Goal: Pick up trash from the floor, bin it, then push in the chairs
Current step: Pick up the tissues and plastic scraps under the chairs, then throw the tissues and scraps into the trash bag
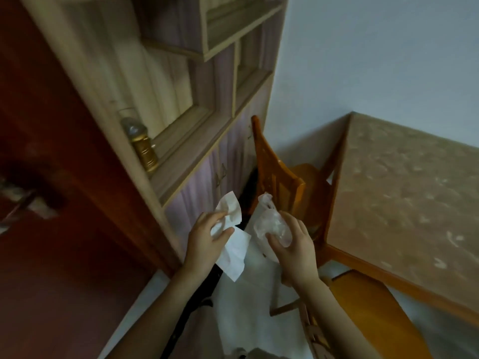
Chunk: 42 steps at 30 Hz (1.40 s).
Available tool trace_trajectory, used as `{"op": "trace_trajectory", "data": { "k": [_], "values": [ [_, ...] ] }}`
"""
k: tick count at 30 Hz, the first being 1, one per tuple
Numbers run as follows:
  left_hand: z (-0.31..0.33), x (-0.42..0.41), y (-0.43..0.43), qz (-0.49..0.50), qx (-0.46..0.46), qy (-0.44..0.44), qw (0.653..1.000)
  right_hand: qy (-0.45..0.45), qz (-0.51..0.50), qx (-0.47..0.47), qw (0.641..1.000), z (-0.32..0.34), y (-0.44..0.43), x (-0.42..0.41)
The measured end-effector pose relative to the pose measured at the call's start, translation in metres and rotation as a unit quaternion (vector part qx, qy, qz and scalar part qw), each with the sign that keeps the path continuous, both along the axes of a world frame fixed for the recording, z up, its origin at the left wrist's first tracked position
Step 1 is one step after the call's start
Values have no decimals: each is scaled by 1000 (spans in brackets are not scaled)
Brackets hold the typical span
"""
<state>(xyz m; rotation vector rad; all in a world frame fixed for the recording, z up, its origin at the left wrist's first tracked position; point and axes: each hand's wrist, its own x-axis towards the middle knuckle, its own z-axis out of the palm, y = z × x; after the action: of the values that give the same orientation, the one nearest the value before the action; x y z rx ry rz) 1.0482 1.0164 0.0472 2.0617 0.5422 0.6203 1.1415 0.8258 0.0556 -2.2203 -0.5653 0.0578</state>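
Note:
My left hand (204,237) grips a crumpled white paper tissue (233,250) that hangs below the fingers. Beside it, my right hand (293,244) holds a scrunched clear plastic bag (269,221). Both hands are raised in front of me, above the white floor (248,320). Just beyond the hands stands an orange wooden chair (280,174), its back towards me and its seat partly under the table (404,198). A second orange chair (368,307) is at the lower right, pulled out from the table. No bin is in view.
A tall wooden shelf unit (181,104) runs along the left, with a gold lantern (142,143) on a ledge. A dark red door (51,177) fills the far left. The beige patterned table sits against the pale wall (375,60) at right.

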Motion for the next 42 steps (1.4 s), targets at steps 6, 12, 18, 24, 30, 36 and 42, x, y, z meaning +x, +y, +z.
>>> {"op": "trace_trajectory", "data": {
  "k": [6, 12, 18, 24, 30, 36, 42],
  "values": [
    [9, -85, -29, 148, 3, 26, 989, -3, 159, 16, 987, 3, 13, -30],
    [15, -204, -49, 316, -12, 59, 947, 7, 323, 5, 946, -2, 58, -97],
    [15, -323, -94, 484, -25, 64, 872, -9, 492, 10, 871, -5, 90, -196],
    [5, -432, -175, 615, -69, 61, 783, 18, 620, 12, 784, -11, 80, -314],
    [-7, -553, -282, 681, -106, 56, 723, 50, 695, 12, 717, -26, 25, -449],
    [-8, -674, -386, 752, -106, 60, 647, 90, 733, 1, 674, -35, -35, -572],
    [-15, -761, -434, 798, -127, 72, 584, 80, 759, -29, 645, -42, -57, -660]
  ]
}}
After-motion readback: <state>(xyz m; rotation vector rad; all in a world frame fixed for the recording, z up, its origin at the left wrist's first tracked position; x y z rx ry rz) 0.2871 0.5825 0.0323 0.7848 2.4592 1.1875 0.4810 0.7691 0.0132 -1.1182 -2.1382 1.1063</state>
